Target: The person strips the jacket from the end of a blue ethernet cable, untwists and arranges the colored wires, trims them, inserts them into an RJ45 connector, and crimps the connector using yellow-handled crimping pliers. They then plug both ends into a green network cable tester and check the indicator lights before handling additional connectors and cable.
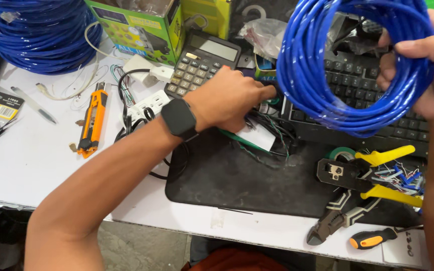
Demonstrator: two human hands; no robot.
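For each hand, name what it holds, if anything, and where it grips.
The right hand grips the blue cable coil at its right side. The left hand reaches the coil's left edge; its hold cannot be told.

blue cable coil (352, 65) top cropped, left hand (229, 100) fingers hidden

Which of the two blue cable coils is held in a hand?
The round blue cable coil at the top right, gripped by the right hand. The other blue cable coil rests at the top left.

My white bench (41, 165) carries a black mat (237, 180), an orange knife (92, 120), a pen (33, 104), a calculator (202, 62), a keyboard (367, 100) and a blue cable coil (41, 35). Yellow crimpers (372, 173), cutters (340, 216) and a screwdriver (372, 239) lie by the mat's right end.
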